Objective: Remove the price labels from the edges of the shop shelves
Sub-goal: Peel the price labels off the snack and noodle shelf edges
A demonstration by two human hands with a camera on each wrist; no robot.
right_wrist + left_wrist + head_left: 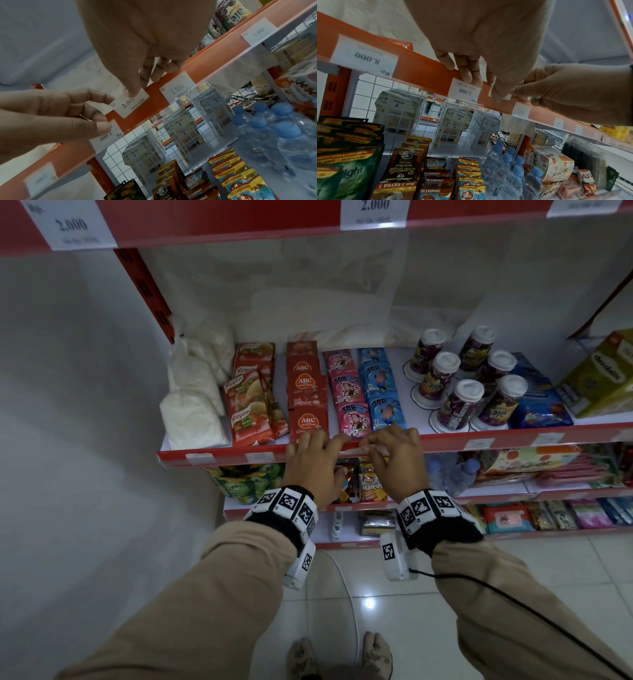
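Note:
A white price label marked 1.500 [131, 104] sits on the red shelf edge [229, 457], tilted against the strip. My right hand [137, 88] pinches it, thumb on its front and fingers curled over the top of the edge. My left hand [106, 112] grips the same edge just to the left, bent fingers over the top above a 2.000 label [464, 92] and one digit touching the 1.500 label's left end. In the head view the left hand [327, 441] and right hand [375, 445] nearly touch at the shelf front.
More labels stay on this edge: an 8.000 one [364, 56] to the left, another 1.500 [178, 86] and others [479, 444] to the right. Sachets [306, 392] and cups [462, 398] stand above, water bottles [510, 166] and snack packs below. A white wall [68, 405] lies left.

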